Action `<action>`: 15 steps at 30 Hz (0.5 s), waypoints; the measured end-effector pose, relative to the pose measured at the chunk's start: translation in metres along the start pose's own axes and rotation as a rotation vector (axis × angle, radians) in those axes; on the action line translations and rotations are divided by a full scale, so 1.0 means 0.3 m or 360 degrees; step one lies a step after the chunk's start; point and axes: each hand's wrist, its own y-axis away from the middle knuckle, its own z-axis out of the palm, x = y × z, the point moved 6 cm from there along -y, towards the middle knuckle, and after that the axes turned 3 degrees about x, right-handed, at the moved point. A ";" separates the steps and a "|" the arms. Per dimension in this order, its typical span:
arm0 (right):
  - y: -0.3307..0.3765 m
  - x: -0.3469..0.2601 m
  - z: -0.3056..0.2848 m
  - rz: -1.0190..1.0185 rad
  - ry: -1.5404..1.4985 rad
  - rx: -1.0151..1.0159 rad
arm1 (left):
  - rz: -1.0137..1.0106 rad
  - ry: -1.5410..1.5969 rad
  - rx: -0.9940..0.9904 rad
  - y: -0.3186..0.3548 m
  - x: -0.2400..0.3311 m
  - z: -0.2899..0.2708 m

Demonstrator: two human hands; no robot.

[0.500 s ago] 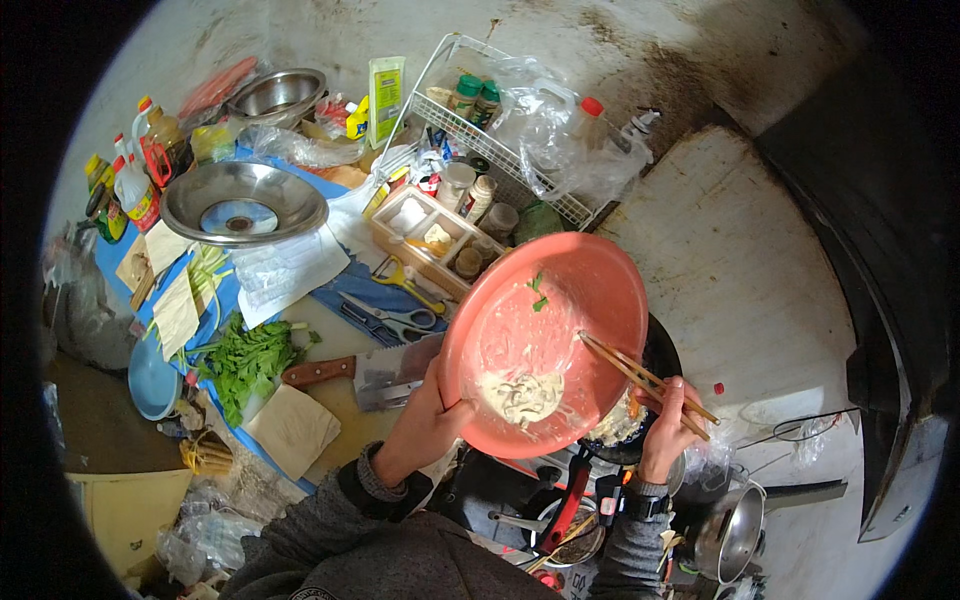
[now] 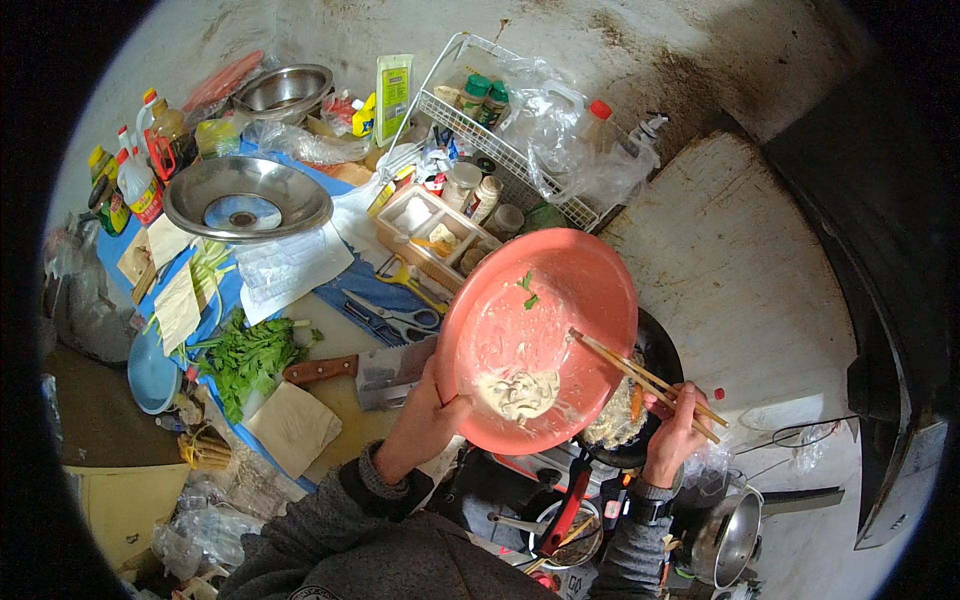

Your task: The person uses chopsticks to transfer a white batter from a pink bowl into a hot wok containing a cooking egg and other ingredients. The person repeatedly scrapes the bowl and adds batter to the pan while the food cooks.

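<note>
Green upright packet point(image 2: 393, 97) top centre, yellow-capped bottles point(image 2: 140, 170) upper left. Left hand point(image 2: 425, 415) fingers clamp pink bowl point(image 2: 538, 340) rim; right hand point(image 2: 675, 430) fingers pinch chopsticks point(image 2: 645, 378) over pan point(image 2: 640, 400).

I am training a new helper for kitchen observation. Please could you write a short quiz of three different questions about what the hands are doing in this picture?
1. True or false: the left hand holds the pink basin tilted over the black pan.
2. What does the right hand hold?
A. a knife
B. chopsticks
C. scissors
3. Fill in: the leafy greens lie to the person's ____ of the pink basin.

Key:
1. True.
2. B; their tips reach into the basin, above the pale batter-like mix at its lower edge.
3. Left.
</note>
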 end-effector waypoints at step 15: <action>0.003 0.047 0.071 0.0147 0.0101 -0.0067 | -0.0052 -0.0061 0.0031 -0.007 0.009 -0.010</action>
